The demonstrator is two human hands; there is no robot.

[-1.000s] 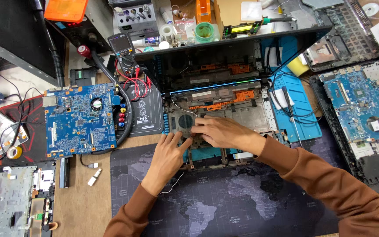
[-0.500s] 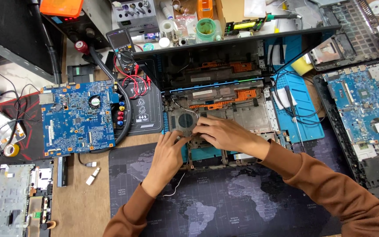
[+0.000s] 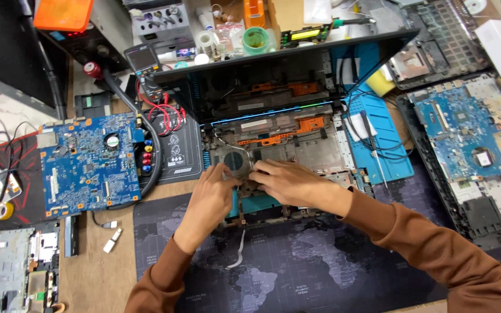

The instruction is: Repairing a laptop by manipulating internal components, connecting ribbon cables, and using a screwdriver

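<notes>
An opened laptop base [image 3: 314, 145] lies in the middle of the bench, its screen [image 3: 273, 75] tilted back behind it. A round cooling fan [image 3: 234, 160] sits in the base's left part. My left hand [image 3: 209, 200] reaches in from below with its fingertips pinched on the part just beneath the fan. My right hand [image 3: 288, 181] rests on the same spot from the right, fingers curled over it. What lies under the fingers is hidden. Both sleeves are brown.
A blue circuit board [image 3: 85, 165] lies at left with a black cable looping around it. Another stripped laptop with a blue board [image 3: 465, 133] is at right. A multimeter [image 3: 143, 61], tape rolls and tools crowd the back. A dark map-printed mat [image 3: 297, 272] covers the front.
Both hands stay over the area by the fan; the left hand's fingers have shifted slightly up toward it. The view has moved a little.
</notes>
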